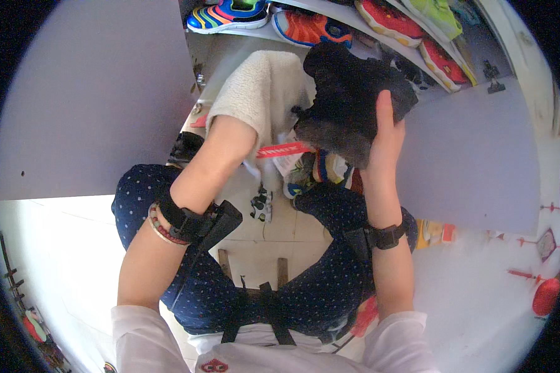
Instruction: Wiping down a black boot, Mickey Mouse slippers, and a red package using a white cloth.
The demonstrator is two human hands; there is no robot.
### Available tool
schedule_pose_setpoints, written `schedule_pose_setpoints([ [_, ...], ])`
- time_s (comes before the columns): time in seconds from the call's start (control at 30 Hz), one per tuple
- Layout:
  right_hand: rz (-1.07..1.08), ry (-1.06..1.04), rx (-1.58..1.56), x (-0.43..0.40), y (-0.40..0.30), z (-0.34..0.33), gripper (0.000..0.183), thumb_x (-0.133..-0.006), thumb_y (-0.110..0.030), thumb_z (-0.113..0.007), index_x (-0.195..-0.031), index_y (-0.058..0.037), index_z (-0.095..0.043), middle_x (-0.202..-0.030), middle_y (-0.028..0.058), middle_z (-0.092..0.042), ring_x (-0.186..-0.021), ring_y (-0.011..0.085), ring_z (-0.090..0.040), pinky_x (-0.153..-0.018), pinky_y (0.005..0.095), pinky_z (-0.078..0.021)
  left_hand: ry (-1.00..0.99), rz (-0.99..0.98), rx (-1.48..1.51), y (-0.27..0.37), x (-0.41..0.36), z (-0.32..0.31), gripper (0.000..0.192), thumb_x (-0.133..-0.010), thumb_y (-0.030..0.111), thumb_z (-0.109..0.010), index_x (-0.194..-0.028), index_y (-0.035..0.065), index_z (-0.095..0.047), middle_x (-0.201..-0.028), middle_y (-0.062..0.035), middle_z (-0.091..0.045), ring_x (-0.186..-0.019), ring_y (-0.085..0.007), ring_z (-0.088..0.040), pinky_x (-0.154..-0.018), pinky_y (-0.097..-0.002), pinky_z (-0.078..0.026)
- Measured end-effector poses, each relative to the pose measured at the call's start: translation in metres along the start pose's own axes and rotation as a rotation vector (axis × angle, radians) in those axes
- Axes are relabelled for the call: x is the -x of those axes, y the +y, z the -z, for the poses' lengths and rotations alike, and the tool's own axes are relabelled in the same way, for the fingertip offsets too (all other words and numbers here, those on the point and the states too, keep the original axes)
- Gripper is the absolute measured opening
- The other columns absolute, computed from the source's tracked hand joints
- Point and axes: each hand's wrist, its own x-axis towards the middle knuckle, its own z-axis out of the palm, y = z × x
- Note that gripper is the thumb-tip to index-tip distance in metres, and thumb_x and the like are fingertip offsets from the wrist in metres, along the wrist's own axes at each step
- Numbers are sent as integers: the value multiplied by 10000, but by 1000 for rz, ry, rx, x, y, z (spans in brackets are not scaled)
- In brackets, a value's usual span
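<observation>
A cream terry cloth (242, 84) drapes over my left hand and hides its fingers; only the wrist and forearm show below. The cloth's loose end hangs down to the right. My right hand (388, 126) grips a black boot-like shoe (350, 93) from its right side, the thumb lying across the dark surface. The shoe is tilted in the air, and its scalloped edge faces the cloth. From this angle I cannot tell whether cloth and shoe touch. A red strap with lettering (282, 149) shows just below them.
Behind my hands, shelves carry a striped blue shoe (226, 17), an orange shoe (308, 29) and red shoes (392, 23). Grey cabinet doors (93, 102) flank me. Several shoes (303, 175) sit on the tiled floor (261, 233) between my knees, near a small black-and-white item (261, 205).
</observation>
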Motion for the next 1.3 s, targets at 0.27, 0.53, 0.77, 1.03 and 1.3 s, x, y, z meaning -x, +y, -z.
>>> schedule_pose_setpoints([
  [0.27, 42, -5, 36, 7, 3, -6, 544, -867, -395, -649, -1190, 16, -499, -1148, 80, -561, -1032, 179, -503, -950, 292, -360, 190, -233, -7, 47, 23, -16, 222, -742, 61, -506, -934, 8, -603, -898, -233, -630, -842, -376, -628, -717, -443, -501],
  [0.53, -71, -43, -190, 3, -10, 4, 558, -877, -418, -622, -1211, 8, -489, -1130, 79, -574, -976, 176, -561, -866, 307, -444, -110, 405, -75, 22, 12, -4, 304, -754, 120, -605, -1048, 48, -569, -978, -196, -626, -924, -366, -618, -794, -441, -503],
  [0.77, -50, 31, -74, 9, -4, -12, 544, -846, -366, -681, -1175, 22, -488, -1103, 76, -566, -962, 170, -527, -884, 299, -411, 259, -311, 129, 40, 15, 13, 272, -726, 138, -564, -965, 22, -623, -958, -178, -627, -880, -336, -620, -734, -401, -510],
  [1.03, 89, -23, 207, 20, 1, -15, 539, -837, -328, -695, -1191, 14, -478, -1124, 97, -554, -1004, 183, -510, -926, 307, -387, -134, 206, -70, 33, 5, -9, 251, -760, 87, -532, -978, -36, -544, -967, -236, -585, -920, -386, -590, -798, -451, -487],
  [1.3, -64, -338, -140, 29, -2, -28, 631, -969, -346, -457, -1417, 32, -225, -1386, 155, -361, -1252, 208, -371, -1067, 314, -253, 0, 506, 112, 42, -7, -1, 212, -864, 41, -403, -1054, -9, -483, -992, -300, -560, -988, -462, -538, -817, -479, -459],
])
